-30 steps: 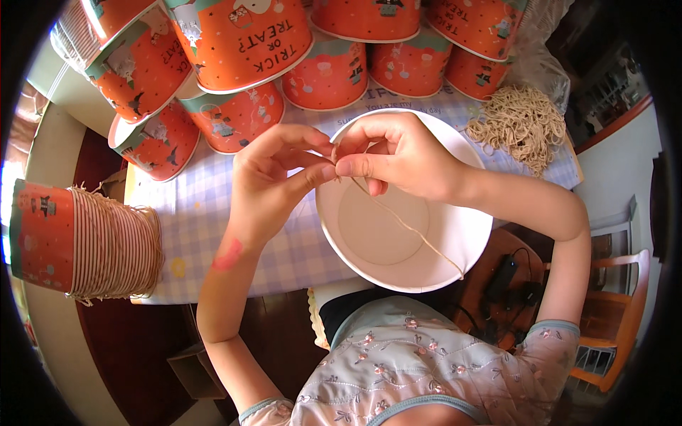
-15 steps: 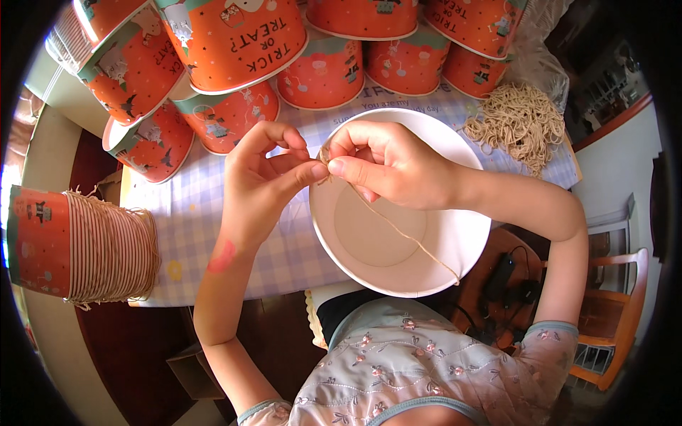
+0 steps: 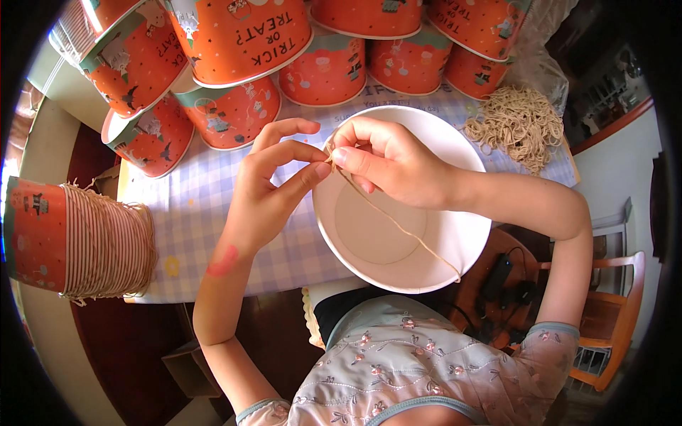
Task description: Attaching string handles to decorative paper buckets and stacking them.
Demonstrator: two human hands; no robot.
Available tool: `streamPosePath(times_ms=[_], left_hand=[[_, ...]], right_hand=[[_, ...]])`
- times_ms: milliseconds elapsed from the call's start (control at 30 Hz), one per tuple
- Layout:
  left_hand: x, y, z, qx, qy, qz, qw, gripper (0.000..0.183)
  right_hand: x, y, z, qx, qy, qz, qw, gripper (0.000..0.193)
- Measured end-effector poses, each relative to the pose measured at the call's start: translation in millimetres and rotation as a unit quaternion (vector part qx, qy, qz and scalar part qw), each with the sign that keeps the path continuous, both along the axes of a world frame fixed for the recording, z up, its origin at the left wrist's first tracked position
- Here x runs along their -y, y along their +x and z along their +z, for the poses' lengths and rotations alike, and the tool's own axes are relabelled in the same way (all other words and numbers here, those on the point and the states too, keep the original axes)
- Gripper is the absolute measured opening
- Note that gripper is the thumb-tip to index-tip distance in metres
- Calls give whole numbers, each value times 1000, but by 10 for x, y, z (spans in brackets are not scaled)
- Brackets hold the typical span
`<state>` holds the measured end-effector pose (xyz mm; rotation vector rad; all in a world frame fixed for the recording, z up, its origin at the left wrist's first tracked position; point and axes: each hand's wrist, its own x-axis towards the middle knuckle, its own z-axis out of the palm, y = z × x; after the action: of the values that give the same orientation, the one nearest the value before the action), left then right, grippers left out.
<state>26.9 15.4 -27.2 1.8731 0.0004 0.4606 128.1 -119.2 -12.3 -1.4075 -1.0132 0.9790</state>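
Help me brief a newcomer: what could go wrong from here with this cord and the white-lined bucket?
The thin cord is pinched only at the fingertips of the left grip and right grip, so it might slip loose.
The white-lined bucket seems to reach past the front edge of the table, and the cord leads to its rim, so a hard tug could tip it.
The loose cord pile lies in jumbled loops, so strands might tangle.

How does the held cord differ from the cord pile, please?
The held cord stretches as one strand; the cord pile is a tangled heap. The left hand and right hand pinch the held cord, while the cord pile lies untouched on the tablecloth. Both look thin and tan.
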Motion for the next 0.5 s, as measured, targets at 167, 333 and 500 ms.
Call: streamPosePath(times_ms=[167,333,500], left_hand=[[-5,5,-52,-5,-47,11,999,10],[22,4,-52,-3,-50,2,999,13],[14,3,-59,0,-37,13,999,12]], right_hand=[[-13,3,-39,17,17,-19,1000,11],[-63,-44,-103,63,31,-44,997,17],[-47,-40,-51,61,19,-31,997,10]])
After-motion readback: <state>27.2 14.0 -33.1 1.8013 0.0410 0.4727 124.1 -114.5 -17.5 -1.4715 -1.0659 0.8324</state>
